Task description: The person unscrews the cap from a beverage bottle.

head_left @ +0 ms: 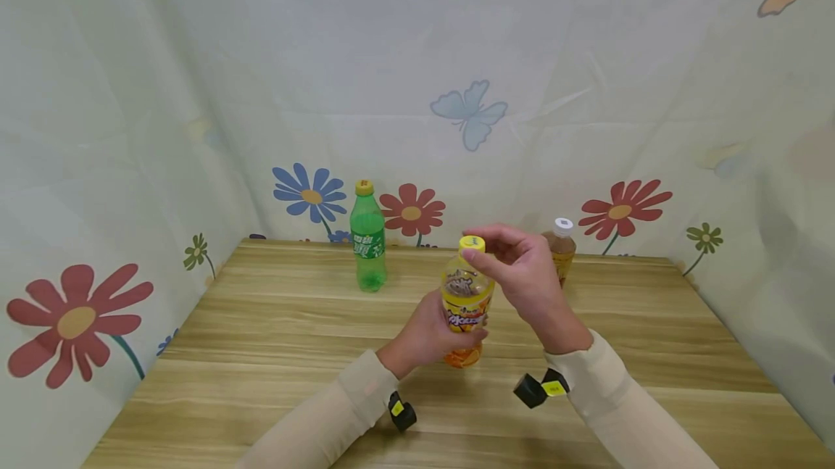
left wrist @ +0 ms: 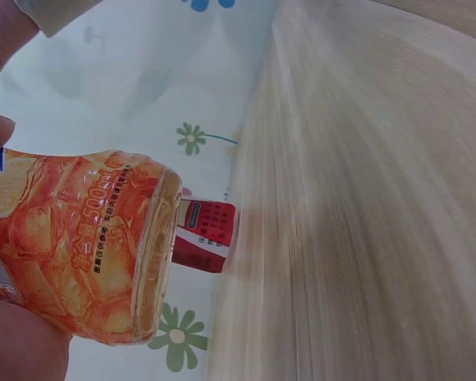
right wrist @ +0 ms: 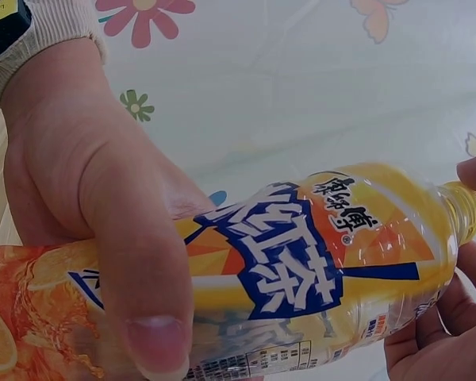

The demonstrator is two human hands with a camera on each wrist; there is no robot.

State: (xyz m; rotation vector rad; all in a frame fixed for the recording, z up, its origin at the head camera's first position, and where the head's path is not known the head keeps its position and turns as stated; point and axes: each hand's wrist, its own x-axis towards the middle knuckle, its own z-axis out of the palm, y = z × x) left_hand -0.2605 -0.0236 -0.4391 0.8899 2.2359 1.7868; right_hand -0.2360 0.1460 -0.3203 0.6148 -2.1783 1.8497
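Observation:
An iced tea bottle point(head_left: 467, 302) with an orange and yellow label stands near upright in front of me. My left hand point(head_left: 425, 331) grips its lower half, thumb across the front, as the right wrist view shows close up. In the left wrist view, the bottle's base point(left wrist: 160, 258) points toward the tabletop, with a gap in between. Up at the neck, my right hand point(head_left: 527, 277) pinches the yellow cap point(head_left: 472, 243) between thumb and fingers. The cap is on the bottle, and its ridged side point(right wrist: 466, 213) shows between the fingers.
On the wooden table point(head_left: 293, 353), a green soda bottle point(head_left: 369, 244) with a yellow cap stands back left. Behind my right hand is a brown drink bottle point(head_left: 562, 255) with a white cap, partly hidden. A flower-printed cloth point(head_left: 365, 77) encloses the table's back and sides.

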